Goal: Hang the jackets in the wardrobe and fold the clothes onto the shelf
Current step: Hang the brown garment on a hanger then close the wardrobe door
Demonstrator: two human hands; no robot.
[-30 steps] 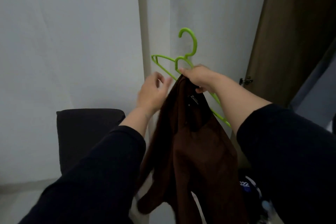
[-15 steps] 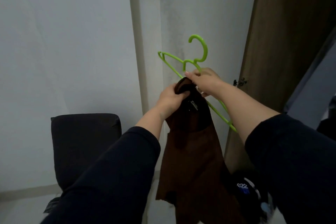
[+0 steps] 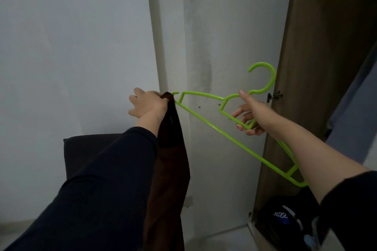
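Left hand (image 3: 148,105) gripping the top of a brown garment (image 3: 171,169) at the left tip of a tilted green hanger (image 3: 224,128), right hand (image 3: 252,117) holding the hanger's neck under its hook, dark chair (image 3: 81,155) below left, wooden wardrobe door (image 3: 318,67) at right

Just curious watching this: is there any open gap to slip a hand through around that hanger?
Open: inside the green plastic hanger, between the left hand and right hand. Crowded: the hanger's left tip, where the brown garment bunches.
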